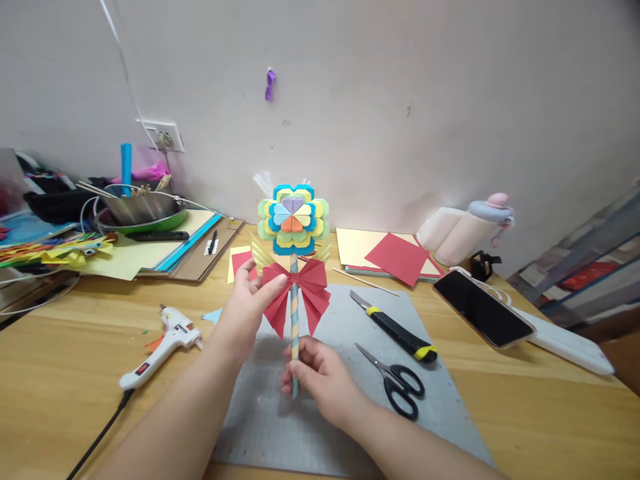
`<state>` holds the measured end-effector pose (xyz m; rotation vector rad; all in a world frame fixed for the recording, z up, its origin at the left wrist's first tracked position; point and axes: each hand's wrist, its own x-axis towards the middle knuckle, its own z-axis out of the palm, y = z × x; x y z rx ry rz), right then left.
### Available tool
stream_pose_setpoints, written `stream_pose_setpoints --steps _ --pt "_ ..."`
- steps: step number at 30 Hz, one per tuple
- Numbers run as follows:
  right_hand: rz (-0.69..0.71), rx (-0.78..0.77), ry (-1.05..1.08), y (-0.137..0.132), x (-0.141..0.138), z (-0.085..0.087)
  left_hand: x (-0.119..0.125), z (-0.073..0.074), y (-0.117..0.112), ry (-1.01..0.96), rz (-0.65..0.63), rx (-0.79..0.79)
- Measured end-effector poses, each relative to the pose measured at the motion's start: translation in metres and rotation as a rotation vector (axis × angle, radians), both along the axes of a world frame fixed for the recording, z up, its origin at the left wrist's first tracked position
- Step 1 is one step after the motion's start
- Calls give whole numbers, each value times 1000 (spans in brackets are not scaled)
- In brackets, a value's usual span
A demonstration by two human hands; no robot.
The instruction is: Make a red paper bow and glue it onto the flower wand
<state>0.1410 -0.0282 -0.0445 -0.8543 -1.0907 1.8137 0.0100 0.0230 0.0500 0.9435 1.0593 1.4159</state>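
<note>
**Paper Flower Held Upright Over the Mat: Points of Caution**

Head view. The paper flower (pixel 293 220) stands upright on its striped stick (pixel 295 323) above the grey mat (pixel 250 427); from here, I cannot tell whether the stick's foot touches the mat. Left hand (pixel 243 300): thumb and fingers pinch the left wing of the red bow (pixel 317 293). Right hand (pixel 323 380): fingers grasp the stick near its lower end.

CAUTION: Excess pressure from the left thumb could crease the bow's pleats or pull it off the stick. A slack right grip could let the top-heavy flower tip.

CAUTION: The utility knife (pixel 397 332) and scissors (pixel 395 383) lie on the mat's right side; a careless sweep of the right forearm could catch them. The glue gun (pixel 165 347) rests on the surface (pixel 60 347) left of the mat. If hot, its nozzle could burn the left forearm.
</note>
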Motion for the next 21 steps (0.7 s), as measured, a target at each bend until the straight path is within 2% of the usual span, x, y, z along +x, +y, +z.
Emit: stream_pose_setpoints --steps 5,14,21 --pt "4 -17 -21 0 -1 -4 3 1 -1 22 -4 -16" --pt "16 6 -48 0 -1 -6 2 -14 0 70 39 79" --pt "23 29 -38 0 -1 -5 3 -12 -3 73 60 105"
